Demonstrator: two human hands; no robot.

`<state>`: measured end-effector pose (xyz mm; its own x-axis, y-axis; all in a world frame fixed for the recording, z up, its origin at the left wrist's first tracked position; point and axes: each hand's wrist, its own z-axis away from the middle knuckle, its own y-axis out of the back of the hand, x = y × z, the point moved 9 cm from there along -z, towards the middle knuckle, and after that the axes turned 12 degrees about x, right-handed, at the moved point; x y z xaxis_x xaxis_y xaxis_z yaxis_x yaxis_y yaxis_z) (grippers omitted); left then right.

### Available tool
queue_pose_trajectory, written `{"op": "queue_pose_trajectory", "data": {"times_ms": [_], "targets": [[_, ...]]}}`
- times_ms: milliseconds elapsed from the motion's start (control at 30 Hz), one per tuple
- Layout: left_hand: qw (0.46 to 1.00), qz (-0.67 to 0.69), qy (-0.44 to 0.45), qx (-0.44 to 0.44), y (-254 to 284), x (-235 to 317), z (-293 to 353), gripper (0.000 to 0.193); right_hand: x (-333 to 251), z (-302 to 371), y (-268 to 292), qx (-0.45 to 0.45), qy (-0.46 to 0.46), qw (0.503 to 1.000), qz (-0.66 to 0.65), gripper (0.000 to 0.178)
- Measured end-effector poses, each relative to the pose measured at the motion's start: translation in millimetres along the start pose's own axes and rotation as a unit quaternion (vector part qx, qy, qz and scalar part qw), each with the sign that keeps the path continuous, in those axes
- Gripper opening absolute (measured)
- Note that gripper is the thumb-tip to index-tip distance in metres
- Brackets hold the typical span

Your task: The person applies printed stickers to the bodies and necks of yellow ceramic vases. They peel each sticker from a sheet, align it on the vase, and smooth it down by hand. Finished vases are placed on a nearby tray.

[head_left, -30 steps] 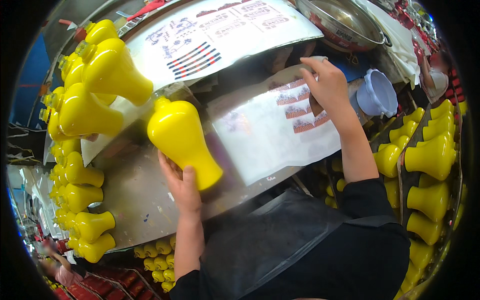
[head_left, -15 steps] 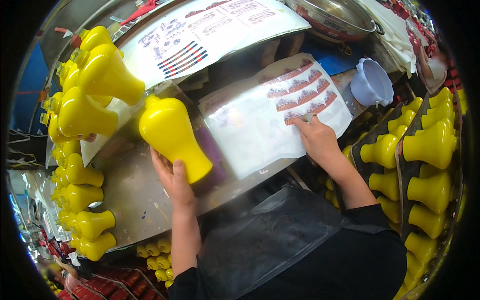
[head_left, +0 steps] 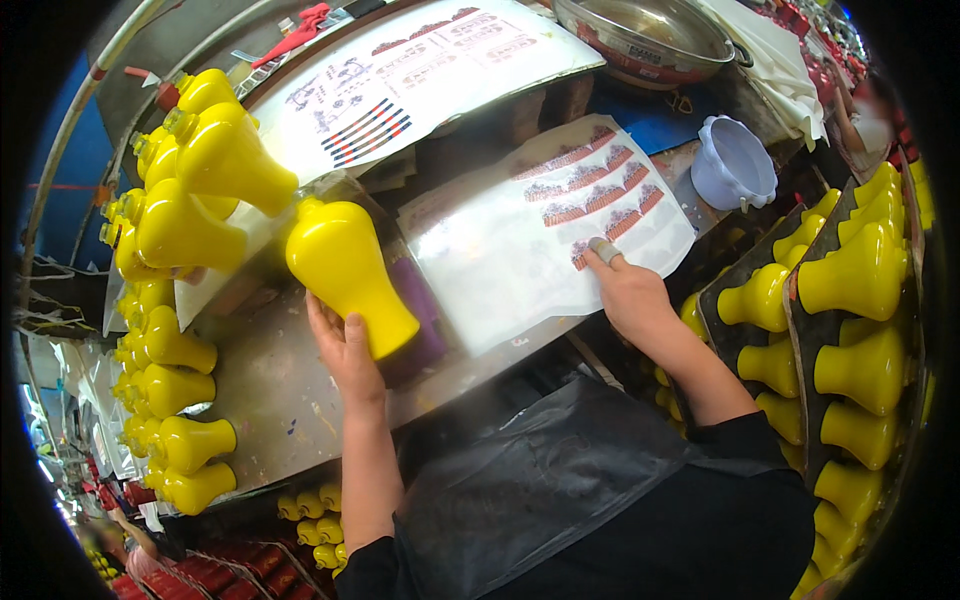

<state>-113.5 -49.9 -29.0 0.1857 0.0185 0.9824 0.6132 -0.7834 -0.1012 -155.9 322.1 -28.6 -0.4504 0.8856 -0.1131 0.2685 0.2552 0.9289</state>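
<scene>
A glossy yellow vase leans over the bench with its narrow neck toward the far left. My left hand is wrapped round its lower side, thumb on the near face and the other fingers partly hidden beneath. On a white sheet lie rows of reddish-brown printed decals. At the sheet's lower right my right hand has thumb and forefinger closed together at the edge of one decal. A grey wrap covers part of one finger of that hand.
Several yellow vases stand along the bench's left side. Racks of more yellow vases rise at the right. Beyond the sheet are a lilac bucket, a metal basin and another printed sheet. A person's arm shows far right.
My right thumb and finger have closed in at the lowest decal, which now shows mostly left of them. The vase stays in my left hand. The whole view has shifted slightly.
</scene>
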Motion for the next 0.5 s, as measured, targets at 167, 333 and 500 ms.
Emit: {"op": "queue_pose_trajectory", "data": {"times_ms": [167,333,500], "targets": [[1.0,-0.003,0.005,-0.006,-1,1,0,0.075,3,8,-16,-0.04,-0.01,0.998,0.047,0.055],[1.0,-0.007,-0.001,0.001,-1,3,1,0.074,6,33,-11,-0.056,-0.004,0.996,0.075,0.057],[1.0,-0.007,0.011,-0.007,-3,4,0,0.072,4,37,0,-0.028,0.007,0.998,0.058,0.057]]}}
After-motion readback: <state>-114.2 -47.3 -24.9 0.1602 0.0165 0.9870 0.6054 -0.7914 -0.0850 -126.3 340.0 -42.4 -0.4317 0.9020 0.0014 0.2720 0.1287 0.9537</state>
